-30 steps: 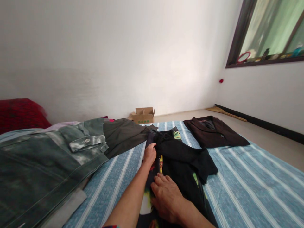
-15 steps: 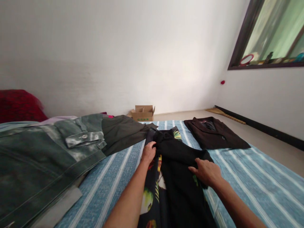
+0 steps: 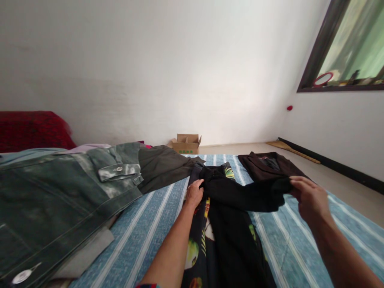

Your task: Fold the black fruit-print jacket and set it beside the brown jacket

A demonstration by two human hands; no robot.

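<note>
A black garment with a bright fruit print (image 3: 228, 240) lies lengthwise on the blue striped bed cover (image 3: 150, 224). My left hand (image 3: 195, 193) presses down on its upper left edge, fingers curled onto the cloth. My right hand (image 3: 310, 198) pinches the end of the garment's black sleeve (image 3: 249, 194) and holds it lifted and stretched to the right, above the cover.
A pile of clothes topped by a faded green denim jacket (image 3: 60, 200) fills the left, with dark grey trousers (image 3: 162, 166) beside it. A folded dark brown jacket (image 3: 270, 164) lies at the back right. A cardboard box (image 3: 186, 144) stands by the wall. A red pillow (image 3: 33, 130) is far left.
My right hand went from the garment's middle to its sleeve, gripped the end and pulled it up and out to the right. My left hand stayed put on the cloth.
</note>
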